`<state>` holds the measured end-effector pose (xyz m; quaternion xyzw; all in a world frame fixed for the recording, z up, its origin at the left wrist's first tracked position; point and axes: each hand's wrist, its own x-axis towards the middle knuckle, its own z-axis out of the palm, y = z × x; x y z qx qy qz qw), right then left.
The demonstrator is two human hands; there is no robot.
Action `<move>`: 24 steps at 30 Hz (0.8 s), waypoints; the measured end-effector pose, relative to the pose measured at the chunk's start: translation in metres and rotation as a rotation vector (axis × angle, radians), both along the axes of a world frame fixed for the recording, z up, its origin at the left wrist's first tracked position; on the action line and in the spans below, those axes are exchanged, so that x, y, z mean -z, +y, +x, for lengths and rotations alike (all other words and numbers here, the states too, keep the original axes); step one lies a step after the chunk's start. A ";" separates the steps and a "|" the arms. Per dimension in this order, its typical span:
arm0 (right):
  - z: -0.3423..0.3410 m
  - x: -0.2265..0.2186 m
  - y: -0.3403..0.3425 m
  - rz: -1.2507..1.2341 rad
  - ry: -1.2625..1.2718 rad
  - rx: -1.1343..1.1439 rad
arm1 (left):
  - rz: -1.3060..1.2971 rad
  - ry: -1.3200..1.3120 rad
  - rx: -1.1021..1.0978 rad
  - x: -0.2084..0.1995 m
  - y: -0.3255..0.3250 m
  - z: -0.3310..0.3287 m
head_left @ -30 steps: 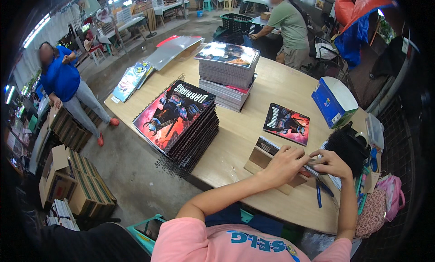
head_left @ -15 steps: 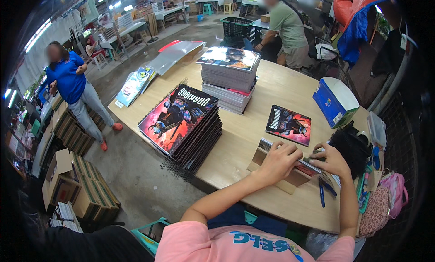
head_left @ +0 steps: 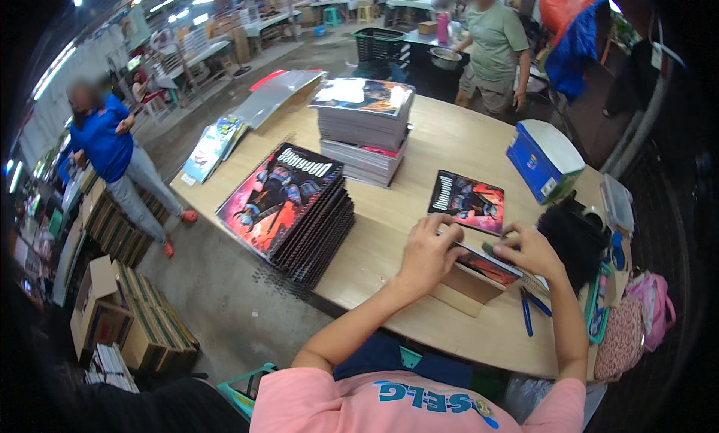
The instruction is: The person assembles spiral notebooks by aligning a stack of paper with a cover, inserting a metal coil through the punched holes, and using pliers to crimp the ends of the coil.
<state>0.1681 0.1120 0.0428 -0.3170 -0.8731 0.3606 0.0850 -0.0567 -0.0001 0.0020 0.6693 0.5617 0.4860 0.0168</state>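
A notebook with a dark red picture cover (head_left: 488, 267) stands on edge on a brown cardboard stand (head_left: 458, 300). My left hand (head_left: 431, 253) grips its left end, fingers curled over the top edge. At its right end, my right hand (head_left: 533, 252) is closed with thumb and fingertips pinched at the upper edge; I cannot make out whether something small is between them. Just beyond the hands a matching notebook (head_left: 479, 197) lies flat. Blue-handled pliers (head_left: 527, 313) rest on the table beside my right wrist.
Left on the table (head_left: 389, 283) rises a stack of spiral-bound notebooks (head_left: 288, 186); behind it is a pile of printed books (head_left: 367, 122). A blue box (head_left: 543, 163), black cloth (head_left: 573, 242) and green tray (head_left: 599, 313) line the right side. Two people stand beyond the table.
Both hands stay at the notebook, and more of its cover now faces me. The view has shifted a little. The person in green has straightened from bending and turned.
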 end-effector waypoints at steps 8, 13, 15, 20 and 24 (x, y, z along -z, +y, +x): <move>-0.016 -0.002 0.001 -0.290 0.229 -0.026 | -0.045 -0.006 0.009 -0.002 -0.004 -0.010; -0.030 0.010 0.009 0.267 -0.251 -0.009 | 0.001 -0.034 0.040 0.002 0.001 -0.022; -0.034 -0.004 0.006 -0.214 0.293 -0.171 | -0.074 -0.159 0.089 0.007 0.005 -0.036; -0.018 0.016 0.012 -0.062 0.105 0.037 | -0.176 -0.338 0.187 0.025 0.002 -0.037; -0.018 0.011 0.004 -0.044 0.109 -0.133 | -0.117 -0.322 0.220 0.024 -0.002 -0.023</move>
